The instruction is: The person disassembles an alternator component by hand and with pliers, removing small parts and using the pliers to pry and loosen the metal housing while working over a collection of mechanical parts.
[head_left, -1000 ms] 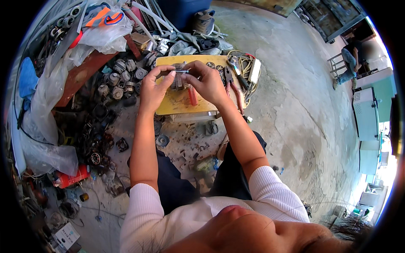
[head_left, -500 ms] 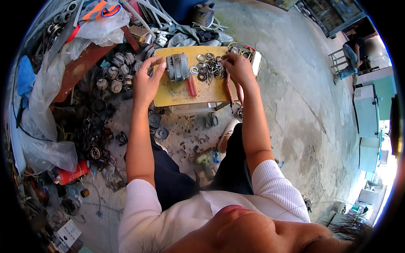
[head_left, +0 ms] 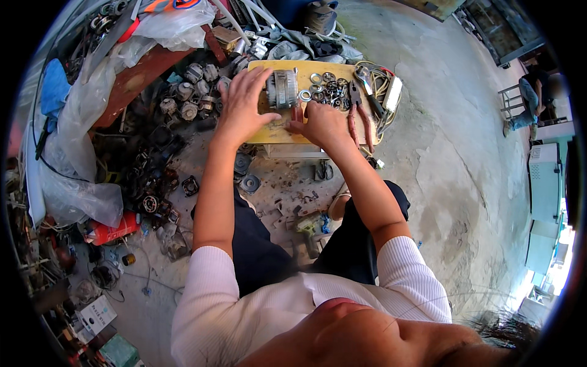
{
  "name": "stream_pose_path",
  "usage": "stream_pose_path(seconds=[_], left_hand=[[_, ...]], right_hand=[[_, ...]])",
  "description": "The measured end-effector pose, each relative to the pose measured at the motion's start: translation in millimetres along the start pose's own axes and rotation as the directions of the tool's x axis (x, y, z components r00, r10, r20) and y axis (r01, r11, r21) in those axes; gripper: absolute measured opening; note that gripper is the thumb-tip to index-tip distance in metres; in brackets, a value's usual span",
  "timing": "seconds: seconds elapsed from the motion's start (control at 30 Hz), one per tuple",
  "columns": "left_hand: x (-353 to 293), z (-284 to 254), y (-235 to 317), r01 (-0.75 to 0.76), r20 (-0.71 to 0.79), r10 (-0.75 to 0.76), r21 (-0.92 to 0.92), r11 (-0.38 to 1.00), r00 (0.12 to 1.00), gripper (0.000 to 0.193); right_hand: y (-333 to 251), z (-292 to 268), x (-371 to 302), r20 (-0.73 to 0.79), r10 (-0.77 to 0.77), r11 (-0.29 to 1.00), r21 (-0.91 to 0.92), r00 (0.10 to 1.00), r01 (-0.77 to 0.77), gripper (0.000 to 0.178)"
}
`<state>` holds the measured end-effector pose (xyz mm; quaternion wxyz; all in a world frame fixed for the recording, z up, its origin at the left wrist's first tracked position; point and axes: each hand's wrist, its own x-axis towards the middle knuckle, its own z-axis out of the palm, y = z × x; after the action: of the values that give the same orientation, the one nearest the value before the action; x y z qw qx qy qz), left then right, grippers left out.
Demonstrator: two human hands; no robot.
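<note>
On the yellow bench (head_left: 278, 135), a grey metal cylinder (head_left: 282, 89) sits just right of my spread left hand (head_left: 243, 110); my right hand (head_left: 325, 127) is at a red handle (head_left: 297, 114), whether clamped I cannot tell.

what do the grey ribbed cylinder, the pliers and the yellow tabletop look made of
Grey ribbed cylinder: probably metal, dull finish, judging by its grey, ridged side.
Pliers: dark, likely steel head; reddish matte handles, perhaps plastic or rubber sleeves.
Yellow tabletop: possibly painted wood or board, given its flat colour and stains; plastic remains possible.
</note>
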<state>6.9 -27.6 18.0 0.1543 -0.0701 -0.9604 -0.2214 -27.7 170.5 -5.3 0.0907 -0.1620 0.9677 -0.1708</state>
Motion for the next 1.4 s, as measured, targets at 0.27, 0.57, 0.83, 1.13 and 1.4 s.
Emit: stream_pose_path(seconds=[0.27,0.57,0.83,1.13,1.4], left_hand=[[4,19,0,0.021,0.004,-0.022,0.04,0.999,1.0,0.101],[13,21,-2,-0.041,-0.04,0.043,0.033,0.999,0.998,0.091],[22,15,1,-0.043,-0.134,0.031,-0.088,0.995,0.99,0.084],[13,-2,-8,0.341,0.297,-0.206,-0.538,0.771,0.932,0.08],[12,1,-18,0.479,0.44,-0.256,-0.53,0.699,0.861,0.082]], right_hand=[[4,5,15,-0.025,0.031,0.989,0.146,0.999,-0.027,0.039],[47,-56,23,-0.186,0.065,0.762,0.644,0.98,0.072,0.045],[75,-81,22,-0.26,0.145,0.251,0.943,0.955,0.218,0.03],[101,-90,19,-0.153,0.188,-0.043,0.986,0.97,0.164,0.026],[97,-84,17,0.042,0.194,0.119,0.991,0.98,-0.066,0.021]])
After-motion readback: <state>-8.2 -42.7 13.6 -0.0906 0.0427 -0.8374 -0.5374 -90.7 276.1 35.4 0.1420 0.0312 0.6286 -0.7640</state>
